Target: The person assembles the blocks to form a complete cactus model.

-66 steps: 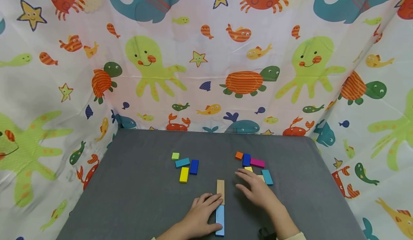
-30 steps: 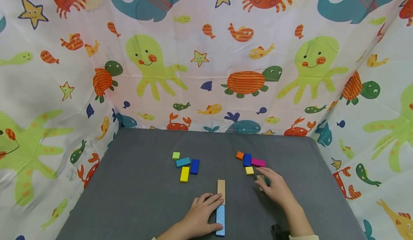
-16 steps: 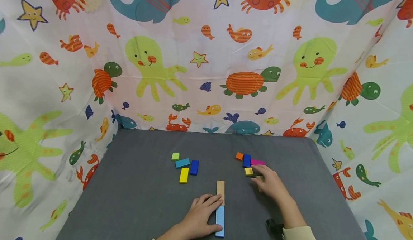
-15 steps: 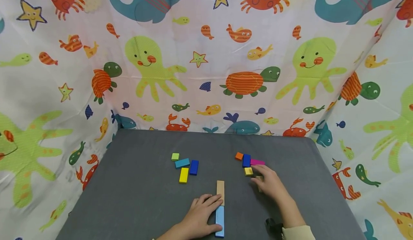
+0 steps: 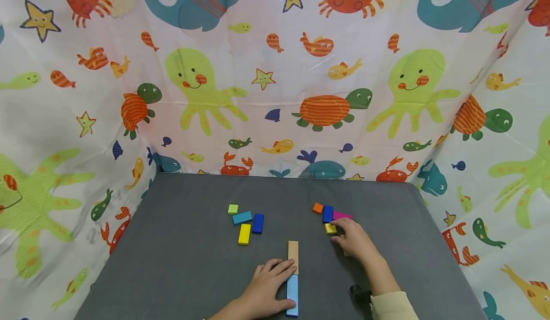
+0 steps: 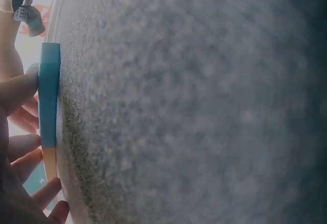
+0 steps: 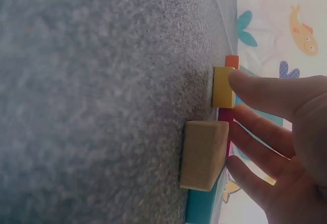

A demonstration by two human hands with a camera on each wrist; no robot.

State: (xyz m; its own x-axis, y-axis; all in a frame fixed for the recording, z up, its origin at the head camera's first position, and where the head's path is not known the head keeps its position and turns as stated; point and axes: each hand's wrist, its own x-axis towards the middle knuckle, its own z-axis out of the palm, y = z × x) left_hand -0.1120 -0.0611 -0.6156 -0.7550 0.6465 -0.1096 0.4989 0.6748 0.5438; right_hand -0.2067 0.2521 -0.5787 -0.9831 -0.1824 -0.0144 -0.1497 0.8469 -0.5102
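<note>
My left hand (image 5: 270, 286) lies over two long blocks set end to end, the fingertips on a plain wooden block (image 5: 293, 250) and the thumb on a light blue block (image 5: 292, 296). In the left wrist view the thumb touches the light blue block (image 6: 49, 96). My right hand (image 5: 354, 239) hovers at the right group, thumb and fingers apart. Its thumb tip overlaps a small yellow block (image 7: 223, 87) in the right wrist view. Below that, close to the fingers, sits another wooden block (image 7: 204, 155) beside a teal block (image 7: 200, 206); the hand mostly hides both in the head view.
Orange (image 5: 317, 208), dark blue (image 5: 328, 214) and magenta blocks (image 5: 342, 215) lie behind the yellow one. Across the grey table (image 5: 189, 262), the left group has green (image 5: 233, 209), teal (image 5: 242, 218), yellow (image 5: 244, 234) and blue blocks (image 5: 258, 223). A printed curtain (image 5: 266, 48) surrounds the table.
My right hand first shifted right to the wooden block, then came back left, its fingertips now at the small yellow block. My left hand has stayed on the two long blocks.
</note>
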